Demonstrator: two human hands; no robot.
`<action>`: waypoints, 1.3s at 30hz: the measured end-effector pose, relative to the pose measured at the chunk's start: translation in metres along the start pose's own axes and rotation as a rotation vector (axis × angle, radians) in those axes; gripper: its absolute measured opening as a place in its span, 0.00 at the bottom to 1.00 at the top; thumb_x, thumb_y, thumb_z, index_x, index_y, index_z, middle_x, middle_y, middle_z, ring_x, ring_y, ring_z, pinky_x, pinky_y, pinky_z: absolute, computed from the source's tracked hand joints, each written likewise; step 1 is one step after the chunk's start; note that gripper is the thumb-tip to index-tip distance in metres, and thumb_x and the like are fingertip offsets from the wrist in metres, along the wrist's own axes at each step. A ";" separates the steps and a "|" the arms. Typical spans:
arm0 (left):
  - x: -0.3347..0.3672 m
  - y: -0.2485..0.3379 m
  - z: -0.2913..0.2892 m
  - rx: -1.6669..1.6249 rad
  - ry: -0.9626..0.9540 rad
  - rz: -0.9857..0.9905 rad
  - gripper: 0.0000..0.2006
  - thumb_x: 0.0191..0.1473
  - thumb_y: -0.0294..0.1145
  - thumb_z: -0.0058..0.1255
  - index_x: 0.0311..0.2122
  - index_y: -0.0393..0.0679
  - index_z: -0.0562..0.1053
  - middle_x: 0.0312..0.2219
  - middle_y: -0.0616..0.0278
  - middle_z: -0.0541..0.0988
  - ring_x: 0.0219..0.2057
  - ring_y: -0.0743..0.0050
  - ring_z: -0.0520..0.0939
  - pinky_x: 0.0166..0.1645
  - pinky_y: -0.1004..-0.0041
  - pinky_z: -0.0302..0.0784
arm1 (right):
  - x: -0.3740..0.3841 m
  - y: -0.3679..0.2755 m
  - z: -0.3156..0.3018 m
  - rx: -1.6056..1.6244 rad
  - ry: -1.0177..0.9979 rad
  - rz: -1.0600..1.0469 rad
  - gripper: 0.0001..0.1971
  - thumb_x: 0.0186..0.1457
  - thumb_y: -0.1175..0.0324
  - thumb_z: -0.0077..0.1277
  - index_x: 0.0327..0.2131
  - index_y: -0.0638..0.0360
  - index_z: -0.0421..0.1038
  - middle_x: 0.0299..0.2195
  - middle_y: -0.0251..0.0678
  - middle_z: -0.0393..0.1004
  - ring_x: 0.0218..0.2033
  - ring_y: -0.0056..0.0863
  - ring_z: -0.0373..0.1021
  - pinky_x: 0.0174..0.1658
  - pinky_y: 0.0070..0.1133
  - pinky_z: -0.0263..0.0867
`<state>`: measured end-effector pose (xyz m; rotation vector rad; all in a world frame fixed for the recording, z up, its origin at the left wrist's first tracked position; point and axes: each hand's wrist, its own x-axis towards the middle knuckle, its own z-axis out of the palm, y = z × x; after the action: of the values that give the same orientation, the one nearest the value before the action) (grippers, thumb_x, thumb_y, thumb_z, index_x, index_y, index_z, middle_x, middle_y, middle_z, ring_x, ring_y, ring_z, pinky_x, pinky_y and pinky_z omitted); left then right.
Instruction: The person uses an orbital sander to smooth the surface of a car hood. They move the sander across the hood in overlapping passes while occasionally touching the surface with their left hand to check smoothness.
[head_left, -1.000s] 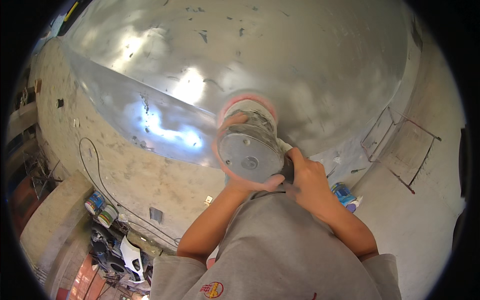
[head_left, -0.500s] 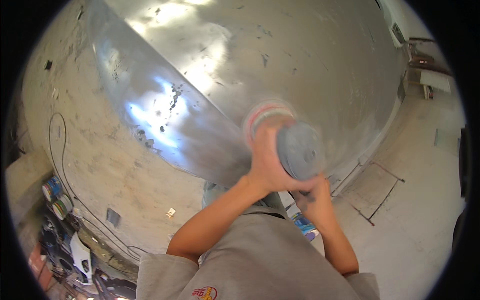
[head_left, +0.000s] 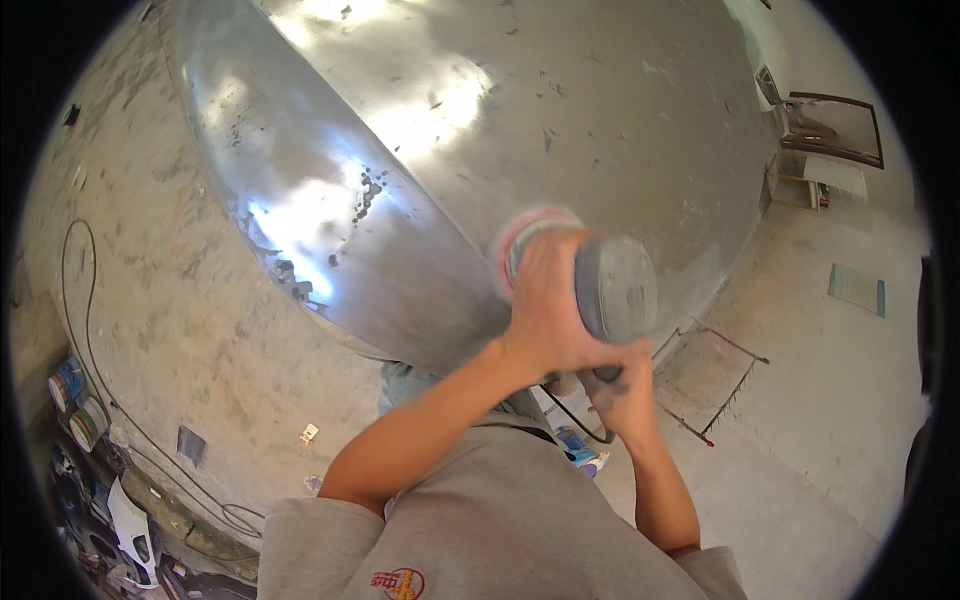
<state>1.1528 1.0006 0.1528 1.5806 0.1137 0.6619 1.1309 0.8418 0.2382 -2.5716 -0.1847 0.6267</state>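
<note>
A handheld power sander [head_left: 622, 290] with a grey round motor housing stands tilted, its red-edged disc against a large curved bare-metal panel [head_left: 640, 150]. My left hand [head_left: 548, 310] is wrapped round the body between disc and housing. Lower down, my right hand [head_left: 622, 395] closes round the grey handle, its fingers partly hidden. A black cord [head_left: 578, 412] loops below that hand. Left of the disc, a crease divides the panel from a shiny lower face [head_left: 420, 255] with dark spots and chipped patches. Disc and housing are blurred.
A long cable [head_left: 92, 330] trails over the dusty concrete floor at left, near paint cans [head_left: 88, 422] and stacked car parts [head_left: 130, 530]. A thin metal frame [head_left: 735, 395] lies at right. Behind it are a glass pane [head_left: 857, 290] and a small table [head_left: 835, 178].
The whole view has shifted slightly, with floor and panel sliding within it. Both hands still hold the sander, which has moved a little to the right in the picture.
</note>
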 end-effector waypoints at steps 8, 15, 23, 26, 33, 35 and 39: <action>-0.007 0.001 -0.001 -0.031 -0.003 0.079 0.54 0.24 0.54 0.82 0.57 0.37 0.68 0.52 0.49 0.75 0.54 0.44 0.76 0.61 0.51 0.70 | 0.008 -0.003 0.000 -0.006 -0.053 -0.029 0.11 0.47 0.83 0.61 0.37 0.71 0.81 0.35 0.51 0.84 0.42 0.39 0.82 0.47 0.29 0.72; 0.068 -0.028 0.026 0.013 -0.005 -0.019 0.57 0.26 0.60 0.81 0.58 0.33 0.67 0.50 0.45 0.75 0.54 0.41 0.76 0.60 0.52 0.70 | 0.062 -0.010 -0.011 0.146 0.169 0.028 0.18 0.52 0.78 0.62 0.46 0.69 0.72 0.32 0.45 0.81 0.33 0.36 0.79 0.41 0.31 0.73; 0.048 -0.019 0.034 -0.025 0.003 0.022 0.56 0.27 0.61 0.80 0.57 0.30 0.67 0.48 0.41 0.75 0.50 0.41 0.77 0.57 0.52 0.71 | 0.064 0.003 -0.018 -0.073 0.248 -0.427 0.15 0.56 0.79 0.59 0.45 0.69 0.68 0.25 0.34 0.75 0.23 0.22 0.71 0.27 0.23 0.67; 0.053 -0.019 0.033 -0.011 0.040 0.052 0.55 0.28 0.60 0.80 0.56 0.30 0.68 0.49 0.42 0.75 0.49 0.42 0.78 0.56 0.52 0.72 | 0.066 0.005 -0.018 -0.030 0.218 -0.224 0.15 0.56 0.78 0.60 0.45 0.68 0.69 0.25 0.34 0.76 0.23 0.23 0.72 0.27 0.24 0.68; 0.083 -0.024 0.029 0.025 0.092 0.047 0.53 0.29 0.54 0.81 0.58 0.33 0.68 0.50 0.47 0.77 0.50 0.45 0.78 0.57 0.53 0.72 | 0.082 -0.006 -0.017 0.053 0.195 -0.116 0.15 0.54 0.80 0.61 0.44 0.70 0.69 0.29 0.39 0.79 0.28 0.27 0.76 0.33 0.27 0.72; 0.073 -0.023 0.015 0.032 0.119 0.072 0.53 0.29 0.53 0.81 0.58 0.33 0.68 0.50 0.47 0.77 0.50 0.46 0.78 0.58 0.53 0.72 | 0.084 -0.012 -0.016 -0.052 0.147 -0.316 0.16 0.52 0.81 0.62 0.45 0.70 0.70 0.33 0.43 0.81 0.34 0.33 0.79 0.40 0.30 0.75; 0.080 -0.026 0.012 0.121 0.121 0.100 0.56 0.29 0.54 0.81 0.60 0.31 0.65 0.50 0.45 0.76 0.52 0.44 0.78 0.58 0.52 0.72 | 0.101 -0.025 -0.022 -0.009 0.140 -0.081 0.18 0.49 0.83 0.62 0.45 0.72 0.72 0.37 0.46 0.83 0.40 0.38 0.79 0.48 0.33 0.74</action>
<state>1.2328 1.0297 0.1560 1.6702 0.1672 0.8424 1.2304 0.8781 0.2276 -2.5902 -0.2435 0.4147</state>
